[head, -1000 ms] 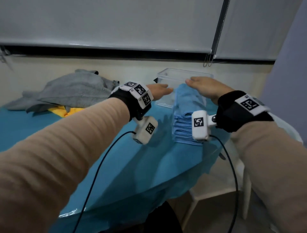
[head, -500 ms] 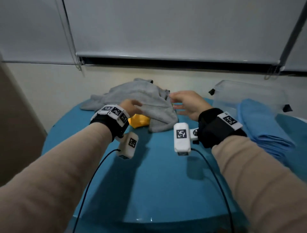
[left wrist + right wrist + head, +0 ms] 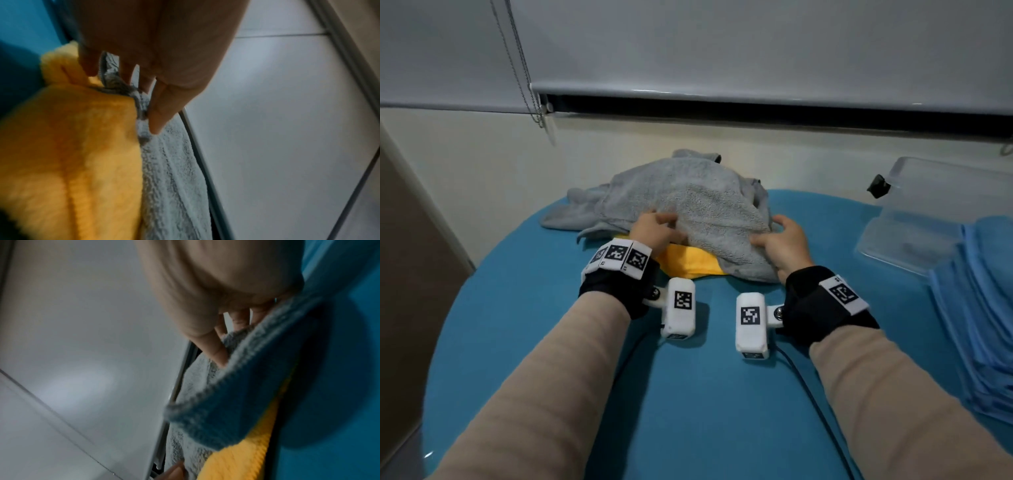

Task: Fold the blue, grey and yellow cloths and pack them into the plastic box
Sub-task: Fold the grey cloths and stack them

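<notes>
A crumpled grey cloth (image 3: 688,202) lies at the back of the table, on top of a yellow cloth (image 3: 690,262) that shows below its near edge. My left hand (image 3: 659,228) pinches the grey cloth's near left edge; in the left wrist view the grey hem (image 3: 117,84) passes between thumb and fingers, beside the yellow cloth (image 3: 68,146). My right hand (image 3: 779,236) grips the near right edge, fingers (image 3: 216,347) tucked into a grey fold (image 3: 246,386). The folded blue cloth (image 3: 983,301) lies at the right, next to the clear plastic box (image 3: 914,240).
The round table has a teal cover (image 3: 688,394). A wall stands close behind the cloths, with roller blinds above and a bead cord (image 3: 524,68) hanging at the left. Cables from the wrist cameras trail over the table towards me.
Both hands left the folded blue cloth by the box and moved left to the grey cloth, taking hold of its near edge. The head view swung left with them.
</notes>
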Available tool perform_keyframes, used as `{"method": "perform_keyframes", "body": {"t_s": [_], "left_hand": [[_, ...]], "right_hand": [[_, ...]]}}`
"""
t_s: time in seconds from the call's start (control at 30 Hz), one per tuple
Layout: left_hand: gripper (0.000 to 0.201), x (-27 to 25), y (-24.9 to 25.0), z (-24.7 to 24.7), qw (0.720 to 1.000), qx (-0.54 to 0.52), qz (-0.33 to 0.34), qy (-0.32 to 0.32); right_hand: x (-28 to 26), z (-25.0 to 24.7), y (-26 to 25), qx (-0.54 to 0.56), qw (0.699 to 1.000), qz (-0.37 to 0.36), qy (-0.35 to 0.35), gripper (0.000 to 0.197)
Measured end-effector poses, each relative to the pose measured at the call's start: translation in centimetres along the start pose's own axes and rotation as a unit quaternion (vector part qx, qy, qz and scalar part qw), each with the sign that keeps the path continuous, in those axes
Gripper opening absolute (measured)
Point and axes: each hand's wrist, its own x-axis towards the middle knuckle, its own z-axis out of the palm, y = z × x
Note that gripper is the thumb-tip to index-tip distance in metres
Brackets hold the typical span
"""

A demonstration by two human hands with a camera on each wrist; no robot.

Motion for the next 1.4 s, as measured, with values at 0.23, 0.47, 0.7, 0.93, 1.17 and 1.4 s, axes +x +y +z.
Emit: {"method": "perform_keyframes", "body": {"t_s": [0.23, 0.47, 0.7, 0.93, 1.17, 1.4], "left_hand": [[0.067, 1.3, -2.8, 0.4, 0.971, -0.191, 0.017, 0.145], [0.083, 0.8, -3.7, 0.5, 0.964, -0.247, 0.009, 0.101], [0.025, 0.8, -3.7, 0.7, 0.957, -0.268, -0.028, 0.112], [0.069, -1.0, -1.8, 0.5, 0.853, -0.518, -0.047, -0.050], [0.063, -3.7, -0.6, -1.4, 0.824, -0.562, -0.063, -0.020], [0.013, -6.7, -2.8, -3.4, 0.890, -0.400, -0.162, 0.151]], "right_hand": [[0.6, -0.1, 0.5, 0.060, 0.998, -0.006, -0.021, 0.049], [0.2, -0.7, 0.6, 0.179, 0.973, -0.084, -0.122, 0.045], [-0.6, -0.4, 0.3, 0.217, 0.940, -0.098, -0.245, 0.037], [-1.5, 0.4, 0.0, 0.071, 0.906, -0.086, -0.409, 0.041], [-3.3, -1.4, -1.7, -0.098, 0.897, -0.100, -0.418, 0.035], [-8.1, -5.6, -3.4, -0.312, 0.876, -0.106, -0.352, 0.037]]}}
